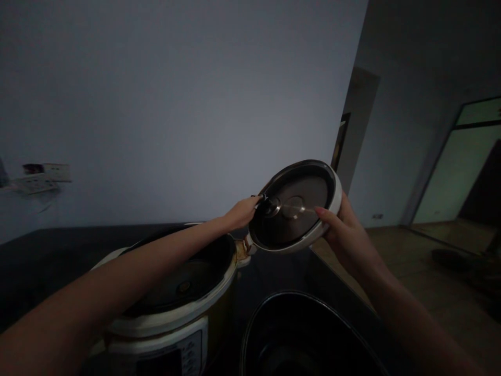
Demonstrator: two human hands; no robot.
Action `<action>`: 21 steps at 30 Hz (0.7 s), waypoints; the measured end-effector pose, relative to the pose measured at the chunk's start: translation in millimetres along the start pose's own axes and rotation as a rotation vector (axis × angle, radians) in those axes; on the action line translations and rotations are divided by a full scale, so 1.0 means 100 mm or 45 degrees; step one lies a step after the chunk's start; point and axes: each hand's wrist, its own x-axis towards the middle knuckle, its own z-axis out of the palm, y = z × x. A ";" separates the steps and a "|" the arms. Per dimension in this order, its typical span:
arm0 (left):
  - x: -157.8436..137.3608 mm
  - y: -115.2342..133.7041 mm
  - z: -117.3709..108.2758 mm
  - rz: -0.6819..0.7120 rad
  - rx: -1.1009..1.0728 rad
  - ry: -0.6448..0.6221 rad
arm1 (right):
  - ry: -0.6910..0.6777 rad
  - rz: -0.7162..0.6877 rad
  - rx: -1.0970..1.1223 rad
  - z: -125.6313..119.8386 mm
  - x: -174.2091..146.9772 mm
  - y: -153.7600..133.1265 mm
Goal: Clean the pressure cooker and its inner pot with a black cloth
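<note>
Lid (295,227) of the cooker (160,328) stands open and tilted on its hinge (243,250), underside facing the person. The right hand (348,227) has the lid's rim clasped, thumb on the underside, the other fingers mostly hidden behind. The left hand (243,210) reaches across the cooker to the lid's left edge; how its fingers are set cannot be told. Beside the cooker sits a black pot (289,310).

"What stood behind the left hand (242,210)?"
"A plain bluish-grey wall (176,104), dimly lit, with blurred pale fittings (57,172) well to that hand's left."
"And beyond the right hand (347,230)?"
"Brownish floor (415,248), an opening (358,115), and, farther right, a dark-framed greenish panel (450,172)."
</note>
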 end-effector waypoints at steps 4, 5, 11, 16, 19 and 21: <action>-0.20 0.08 -0.07 -0.083 0.040 -0.082 | -0.001 0.023 0.029 0.01 -0.01 -0.01; -0.24 0.11 -0.09 -0.103 0.048 -0.102 | 0.003 0.024 0.027 0.01 -0.01 -0.02; -0.23 0.19 -0.12 -0.209 0.087 -0.131 | 0.017 0.028 0.016 0.03 -0.02 -0.02; -0.16 0.25 -0.10 -0.258 0.146 -0.140 | 0.029 0.024 0.033 0.01 -0.02 -0.01; -0.19 0.30 -0.14 -0.253 0.183 -0.182 | 0.022 0.031 0.033 0.00 -0.02 0.00; -0.24 0.34 -0.19 -0.226 0.200 -0.205 | 0.015 0.030 0.036 0.00 -0.01 0.00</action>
